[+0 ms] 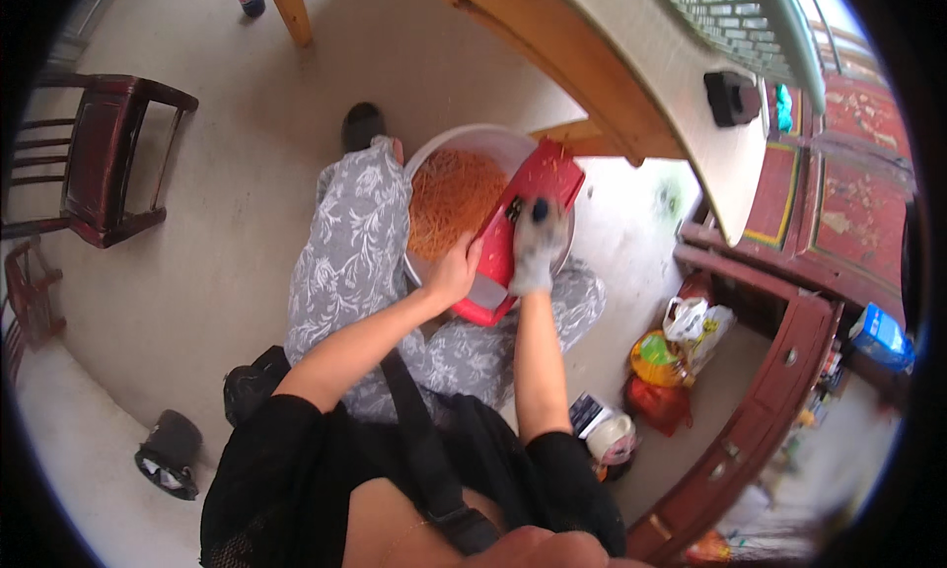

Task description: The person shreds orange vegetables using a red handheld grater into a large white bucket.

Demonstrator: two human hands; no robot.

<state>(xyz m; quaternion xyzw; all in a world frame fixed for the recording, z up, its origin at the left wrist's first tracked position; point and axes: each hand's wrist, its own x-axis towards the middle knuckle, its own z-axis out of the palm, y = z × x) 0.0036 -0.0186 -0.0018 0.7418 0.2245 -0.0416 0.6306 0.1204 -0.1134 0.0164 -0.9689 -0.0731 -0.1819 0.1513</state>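
one red grater (513,228) gripped by left hand (456,272), gloved right hand (538,245) clutching dark holder (540,210), one bowl (464,142) (orange shreds (454,198))

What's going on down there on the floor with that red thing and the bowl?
A person sits on the floor with a white basin between the knees, grating something into orange shreds. The left hand, bare, steadies the lower edge of a red grater board propped across the basin. The right hand, in a pale glove, presses a small dark piece against the board. The basin already holds a good heap of shreds.
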